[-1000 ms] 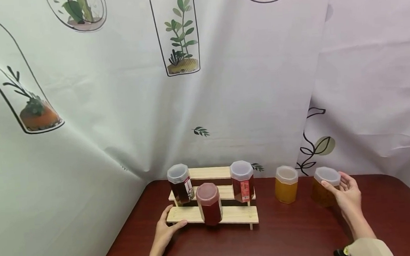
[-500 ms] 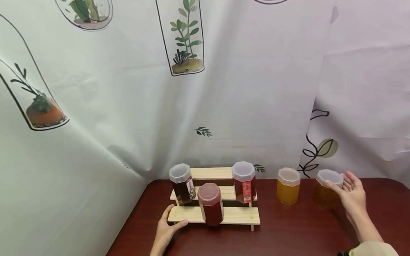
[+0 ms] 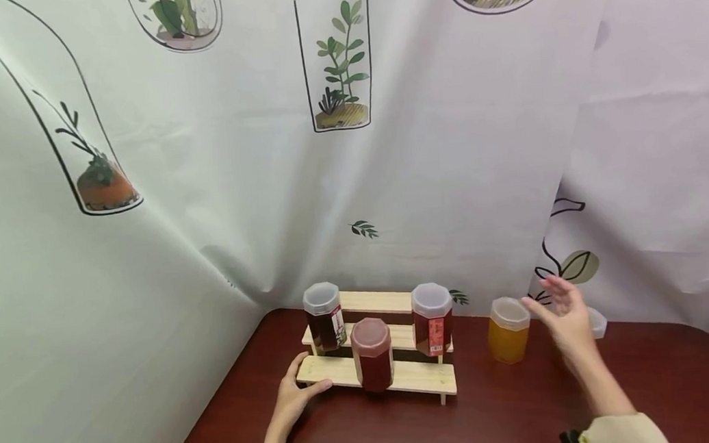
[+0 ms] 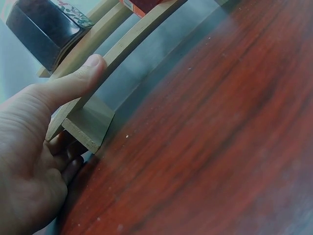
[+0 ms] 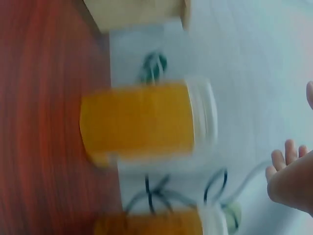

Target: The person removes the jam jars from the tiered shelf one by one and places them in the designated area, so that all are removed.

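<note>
My left hand (image 3: 288, 401) grips the left end of the lowest shelf of a tiered wooden display rack (image 3: 417, 377). In the left wrist view the thumb lies on the board and the other fingers are below it. My right hand (image 3: 570, 324) is raised with fingers apart and holds nothing. It is just right of an amber jar (image 3: 508, 338) with a white lid, and partly hides a brown jar whose white lid (image 3: 598, 324) shows behind it. On the rack stand a dark jar (image 3: 323, 328), a deep red jar (image 3: 374, 364) and a red-labelled jar (image 3: 423, 333).
A dark red wooden table (image 3: 468, 430) carries everything. Pale cloth (image 3: 450, 173) printed with plants hangs behind and along the left side. The amber jar stands on the tabletop to the right of the rack.
My right hand has let go of the brown jar at the far right and moved left and up towards the amber jar. The left hand keeps its grip; the head view shifts slightly.
</note>
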`<state>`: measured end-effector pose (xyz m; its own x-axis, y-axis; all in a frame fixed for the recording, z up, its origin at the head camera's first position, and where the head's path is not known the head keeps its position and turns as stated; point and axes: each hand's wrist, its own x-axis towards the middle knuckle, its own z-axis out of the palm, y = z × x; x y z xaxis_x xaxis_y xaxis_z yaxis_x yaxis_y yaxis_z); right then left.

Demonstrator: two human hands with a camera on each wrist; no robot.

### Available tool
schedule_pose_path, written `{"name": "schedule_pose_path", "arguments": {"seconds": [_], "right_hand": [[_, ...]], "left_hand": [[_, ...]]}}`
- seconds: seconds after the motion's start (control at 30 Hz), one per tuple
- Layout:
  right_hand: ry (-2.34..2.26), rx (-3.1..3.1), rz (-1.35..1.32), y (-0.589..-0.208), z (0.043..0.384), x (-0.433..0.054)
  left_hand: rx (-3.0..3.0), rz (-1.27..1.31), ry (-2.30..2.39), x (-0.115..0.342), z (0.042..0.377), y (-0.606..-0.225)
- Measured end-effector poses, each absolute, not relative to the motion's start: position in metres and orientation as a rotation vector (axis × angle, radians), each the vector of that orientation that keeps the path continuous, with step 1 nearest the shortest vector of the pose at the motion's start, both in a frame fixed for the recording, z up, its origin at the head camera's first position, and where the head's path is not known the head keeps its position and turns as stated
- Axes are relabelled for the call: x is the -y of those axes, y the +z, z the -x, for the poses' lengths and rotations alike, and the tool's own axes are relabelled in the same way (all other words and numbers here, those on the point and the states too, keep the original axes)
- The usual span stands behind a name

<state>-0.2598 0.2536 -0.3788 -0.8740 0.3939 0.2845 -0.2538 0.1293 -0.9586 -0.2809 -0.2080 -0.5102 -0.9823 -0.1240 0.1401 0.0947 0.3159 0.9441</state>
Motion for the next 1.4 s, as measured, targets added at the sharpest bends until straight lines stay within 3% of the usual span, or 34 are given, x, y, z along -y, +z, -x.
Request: {"name": "schedule_pose_path", "arguments": {"seconds": [0.4,0.6,1.13,1.4], "right_hand": [[1.840,2.191,-0.251,-0.389,0.275,-0.160],[1.874,2.194,-0.256,-0.390,0.281,-0.135],[1.797,2.158,-0.063,-0.390,0.286,-0.127],[1.789,2.148,-0.001,-0.389,0.277,-0.145]], "left_hand": [[2.400,-0.024,-1.733,0.208,0.282,-0.510],[2.386,-0.024,-1.726,0.207,0.282,-0.510],[2.392,-0.035,-1.701,0.207,0.280,-0.512],[2.395,-0.033,-1.737,0.207,0.279,-0.509]]}}
